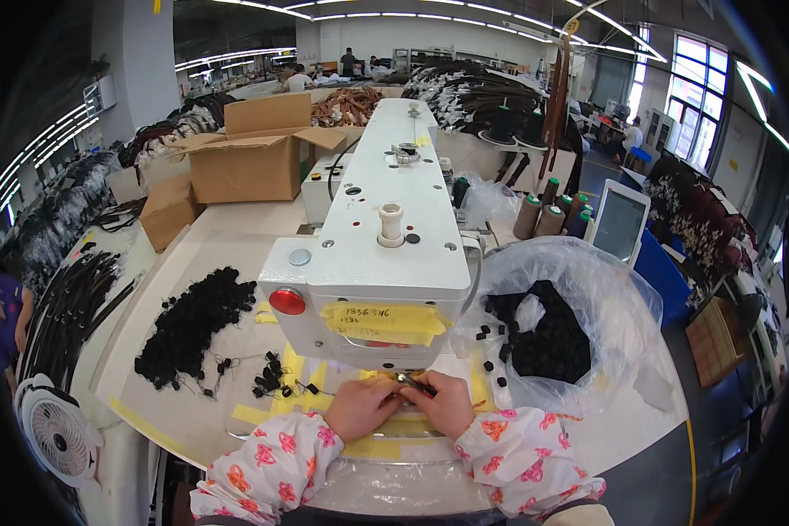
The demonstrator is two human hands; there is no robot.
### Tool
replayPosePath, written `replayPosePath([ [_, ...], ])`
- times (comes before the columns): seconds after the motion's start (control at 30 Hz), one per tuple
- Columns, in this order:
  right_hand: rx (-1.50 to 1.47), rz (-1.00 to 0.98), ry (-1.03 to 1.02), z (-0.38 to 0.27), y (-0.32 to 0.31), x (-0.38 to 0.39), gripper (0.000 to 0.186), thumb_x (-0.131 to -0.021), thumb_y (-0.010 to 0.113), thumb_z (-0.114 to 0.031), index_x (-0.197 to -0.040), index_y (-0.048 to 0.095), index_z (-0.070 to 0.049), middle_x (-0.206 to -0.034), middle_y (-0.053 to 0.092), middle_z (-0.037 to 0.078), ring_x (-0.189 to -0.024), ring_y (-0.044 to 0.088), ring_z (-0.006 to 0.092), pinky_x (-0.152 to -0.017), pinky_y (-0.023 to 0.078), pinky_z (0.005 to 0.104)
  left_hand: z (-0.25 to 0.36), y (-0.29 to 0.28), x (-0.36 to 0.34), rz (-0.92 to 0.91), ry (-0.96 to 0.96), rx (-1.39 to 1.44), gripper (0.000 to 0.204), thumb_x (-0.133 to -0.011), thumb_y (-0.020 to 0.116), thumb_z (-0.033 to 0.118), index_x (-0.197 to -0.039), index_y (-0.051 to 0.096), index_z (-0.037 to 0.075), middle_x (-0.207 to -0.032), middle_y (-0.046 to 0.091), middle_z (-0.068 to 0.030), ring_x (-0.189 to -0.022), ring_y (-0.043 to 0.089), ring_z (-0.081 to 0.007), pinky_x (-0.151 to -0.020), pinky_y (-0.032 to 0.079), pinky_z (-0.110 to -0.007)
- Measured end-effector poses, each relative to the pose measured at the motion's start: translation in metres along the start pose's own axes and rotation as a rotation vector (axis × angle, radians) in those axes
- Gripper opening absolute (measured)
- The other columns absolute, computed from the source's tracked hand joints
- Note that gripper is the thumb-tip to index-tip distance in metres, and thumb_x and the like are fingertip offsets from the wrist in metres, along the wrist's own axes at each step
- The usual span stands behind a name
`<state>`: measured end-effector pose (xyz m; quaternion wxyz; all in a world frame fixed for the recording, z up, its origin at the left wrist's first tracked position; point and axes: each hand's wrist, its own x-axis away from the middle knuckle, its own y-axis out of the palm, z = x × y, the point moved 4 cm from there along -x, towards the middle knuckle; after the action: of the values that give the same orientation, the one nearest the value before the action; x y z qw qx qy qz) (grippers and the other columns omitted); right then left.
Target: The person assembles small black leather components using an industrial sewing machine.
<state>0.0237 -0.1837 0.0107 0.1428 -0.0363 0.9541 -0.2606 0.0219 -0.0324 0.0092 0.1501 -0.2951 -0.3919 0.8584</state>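
Both my hands work close together under the head of a white industrial sewing machine (pixel 390 263). My left hand (pixel 363 408) has its fingers pinched together, and its fingertips meet those of the other hand. My right hand (pixel 447 404) is closed too, at a small dark and metallic piece (pixel 409 380) by the needle area. Whether that piece is held or belongs to the machine cannot be made out. To the left lie a few small black pieces joined by threads (pixel 273 375) and a big heap of black pieces (pixel 197 324). Yellow tape strips (pixel 252 413) mark the table.
A clear plastic bag (pixel 618 307) with black pieces (pixel 548 346) lies at the right, several loose ones beside it. Thread cones (pixel 528 216) and a tablet (pixel 620 221) stand behind. Cardboard boxes (pixel 245 167) sit back left. A white fan (pixel 60 434) is at far left.
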Motion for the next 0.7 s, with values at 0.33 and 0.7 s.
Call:
replayPosePath([
  [0.33, -0.091, -0.033, -0.016, 0.018, 0.005, 0.009, 0.023, -0.073, 0.073, -0.011, -0.092, 0.066, 0.0, -0.073, 0.065, 0.011, -0.059, 0.059, 0.0146, -0.057, 0.047, 0.0266, 0.001, 0.003, 0.005, 0.107, 0.06, -0.092, 0.016, -0.08, 0.063, 0.021, -0.092, 0.062, 0.011, -0.079, 0.063, -0.0053, -0.062, 0.062, -0.0252, -0.053, 0.049, -0.035],
  [0.7, -0.244, -0.119, 0.211, 0.023, 0.006, 0.01, 0.009, -0.08, 0.062, 0.005, -0.087, 0.058, 0.009, -0.077, 0.065, 0.011, -0.067, 0.066, 0.0162, -0.064, 0.055, 0.0239, -0.004, 0.017, 0.006, 0.084, 0.171, -0.194, 0.017, -0.085, 0.056, 0.025, -0.097, 0.058, 0.013, -0.073, 0.057, -0.0038, -0.062, 0.062, -0.0226, -0.047, 0.048, -0.035],
])
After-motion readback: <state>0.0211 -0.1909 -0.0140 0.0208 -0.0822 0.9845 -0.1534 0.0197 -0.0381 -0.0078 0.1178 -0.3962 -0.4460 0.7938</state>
